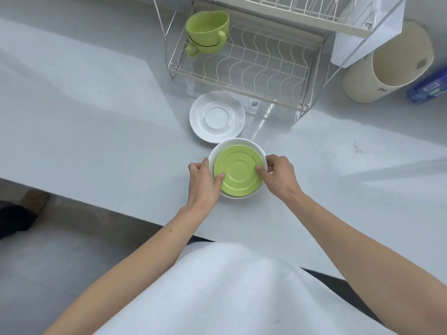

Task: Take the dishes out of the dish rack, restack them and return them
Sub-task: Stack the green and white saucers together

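Observation:
A green saucer lies upside down on a white saucer near the counter's front edge. My left hand grips the stack's left side, thumb on the green saucer. My right hand holds the right side, thumb also on the green. Another white saucer lies just behind, alone on the counter. Two stacked green cups sit in the left end of the wire dish rack, on its lower shelf.
A cream cylindrical container lies on its side to the right of the rack, with a blue packet beyond it. The rack's upper shelf overhangs at the top. The white counter ends close to my body.

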